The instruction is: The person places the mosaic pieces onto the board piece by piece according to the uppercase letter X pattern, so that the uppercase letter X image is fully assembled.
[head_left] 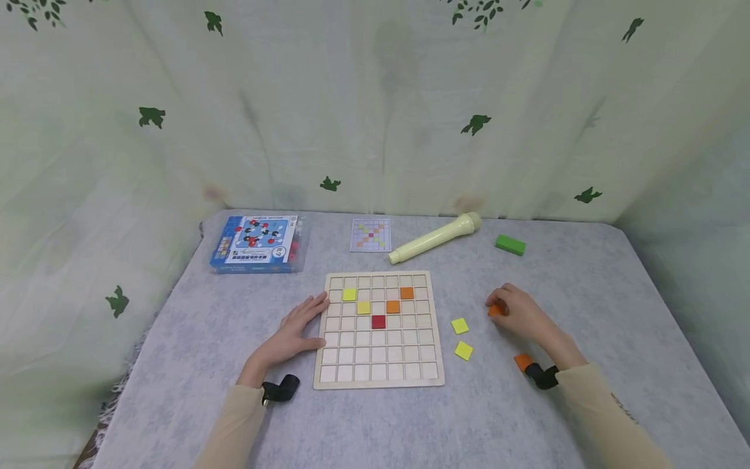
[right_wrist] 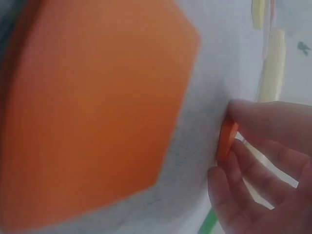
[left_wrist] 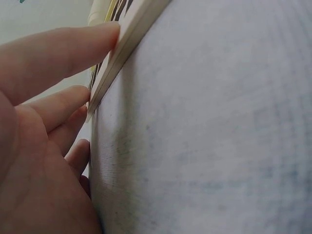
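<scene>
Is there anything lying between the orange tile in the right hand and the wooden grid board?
Yes. Two loose yellow tiles lie on the cloth between the orange tile pinched by the right hand and the wooden grid board. Both are flat; nothing tall stands there.

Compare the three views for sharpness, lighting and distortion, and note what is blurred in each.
Head view: evenly lit, soft shadows, sharp on the square wooden grid board, with wide-angle bending at the table edges. Left wrist view: the left hand looms close and soft against the board's edge. Right wrist view: a flat orange square tile fills the frame, blurred; the right hand pinches another orange tile.
</scene>
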A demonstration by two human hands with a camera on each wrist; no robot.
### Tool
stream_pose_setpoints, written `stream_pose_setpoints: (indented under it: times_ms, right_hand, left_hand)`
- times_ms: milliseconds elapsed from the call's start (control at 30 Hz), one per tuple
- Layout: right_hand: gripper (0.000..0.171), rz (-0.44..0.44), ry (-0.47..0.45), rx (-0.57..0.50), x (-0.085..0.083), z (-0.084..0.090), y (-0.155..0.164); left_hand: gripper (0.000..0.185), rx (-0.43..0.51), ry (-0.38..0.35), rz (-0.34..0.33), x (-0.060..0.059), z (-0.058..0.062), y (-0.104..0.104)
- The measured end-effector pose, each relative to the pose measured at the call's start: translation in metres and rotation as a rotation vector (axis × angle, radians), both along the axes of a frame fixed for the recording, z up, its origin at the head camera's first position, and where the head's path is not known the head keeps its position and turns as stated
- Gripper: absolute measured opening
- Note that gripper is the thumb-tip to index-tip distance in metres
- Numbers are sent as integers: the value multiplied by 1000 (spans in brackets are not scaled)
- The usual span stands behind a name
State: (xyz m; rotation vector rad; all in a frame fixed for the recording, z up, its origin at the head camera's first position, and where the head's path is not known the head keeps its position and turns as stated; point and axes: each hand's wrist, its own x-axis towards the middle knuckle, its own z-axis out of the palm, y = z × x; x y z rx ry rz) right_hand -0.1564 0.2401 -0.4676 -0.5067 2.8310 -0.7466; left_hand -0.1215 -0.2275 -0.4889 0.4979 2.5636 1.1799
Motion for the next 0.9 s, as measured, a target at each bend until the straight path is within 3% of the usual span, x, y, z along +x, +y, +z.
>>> stream_pose_setpoints:
  times_ms: [267, 500, 700, 900]
  right_hand:
    - [18, 22, 42, -88, -1, 5, -18]
    - [16, 95, -8, -184, 4, 17, -73]
    - [17, 233, -20, -202, 11, 20, -132]
    - [13, 421, 29, -157, 18, 19, -184]
  left_hand:
    - [79, 2, 0, -2, -1, -1, 0]
    - [79, 4, 5, -10, -1, -2, -1]
    - [79, 9, 3, -13, -1, -1, -1]
    - [78, 6, -2, -8, -1, 0, 0]
